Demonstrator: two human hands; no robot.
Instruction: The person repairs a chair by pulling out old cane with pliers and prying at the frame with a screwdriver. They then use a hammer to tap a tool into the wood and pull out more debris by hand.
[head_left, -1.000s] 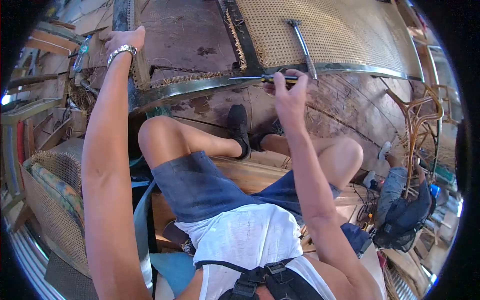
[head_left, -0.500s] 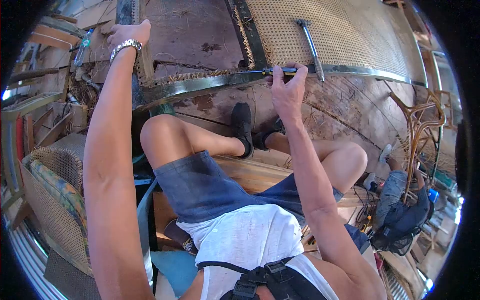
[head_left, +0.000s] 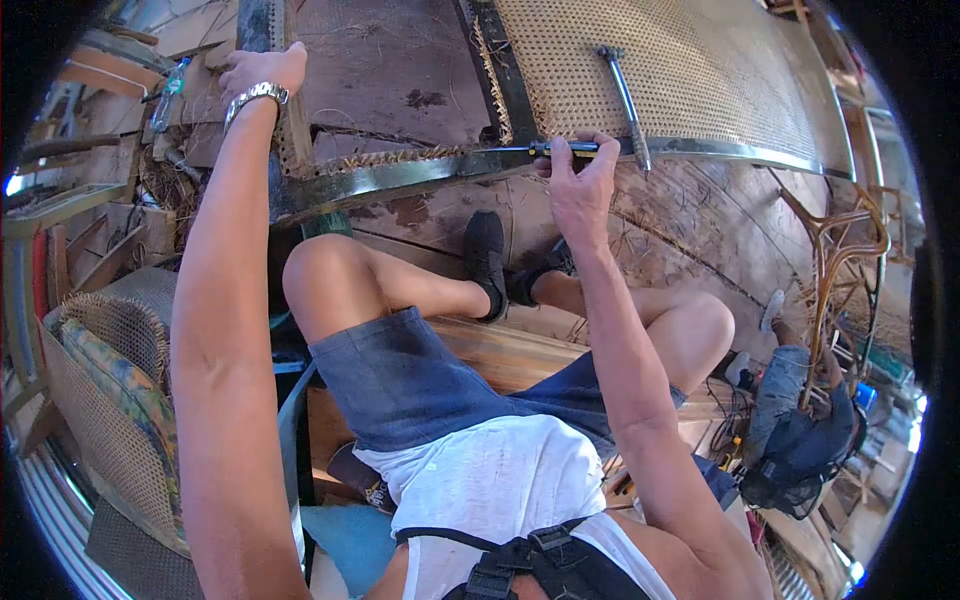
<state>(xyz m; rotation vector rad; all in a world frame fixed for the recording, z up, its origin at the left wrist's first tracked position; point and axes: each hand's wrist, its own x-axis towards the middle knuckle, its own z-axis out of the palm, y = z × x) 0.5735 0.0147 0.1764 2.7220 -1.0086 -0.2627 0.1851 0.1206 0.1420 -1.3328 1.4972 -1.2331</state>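
My right hand [head_left: 582, 185] is closed around the black-and-yellow handle of a screwdriver [head_left: 540, 151]. Its thin shaft points left along the front rail of a dark wooden frame [head_left: 400, 178]. My left hand [head_left: 268, 70], below which a metal watch sits on the wrist, grips the frame's left bar; some of its fingers are hidden. Frayed cane ends [head_left: 490, 75] line the frame's inner edges around the left opening. Woven cane webbing [head_left: 680, 75] fills the right section. A hammer [head_left: 625, 105] lies over this webbing, its handle crossing the front rail.
A bent rattan chair frame [head_left: 825, 235] stands at the right, near another person [head_left: 800, 430] in dark clothing. Cane furniture with a patterned cushion [head_left: 115, 380] is at the left. Behind my left hand lies a plastic bottle [head_left: 168, 95]. Cane scraps litter the wooden floor [head_left: 690, 225].
My right hand and the screwdriver have shifted slightly to the right. My left hand keeps its place on the frame, and the hammer still lies on the cane.
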